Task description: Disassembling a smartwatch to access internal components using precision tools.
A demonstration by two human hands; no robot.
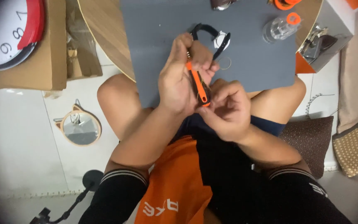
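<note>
Orange and black, the handle of a small tool [198,85] runs down through the left hand [179,79], whose fingers are wrapped tight around it. The tool's black curved upper part rises above the fist, over the grey mat [253,49] (its working end is partly hidden by the fingers, so its exact kind is hard to tell). The right hand [228,110] sits just below and beside the left, its thumb and fingertips pinched together at the lower tip of the orange handle; what they pinch, if anything besides the handle end, cannot be made out.

Both hands hover above the person's lap, at the near edge of the mat. On the mat, just beside the tool's curved top, lies a thin metal ring [224,63]. Farther back stand a clear plastic bottle [279,28] with an orange ring cap. The mat lies on a round wooden table [100,25]. On the floor to the left are a round mirror [81,127] and a wall clock [9,31] resting on cardboard. A brown cushion [309,137] lies at the right.
</note>
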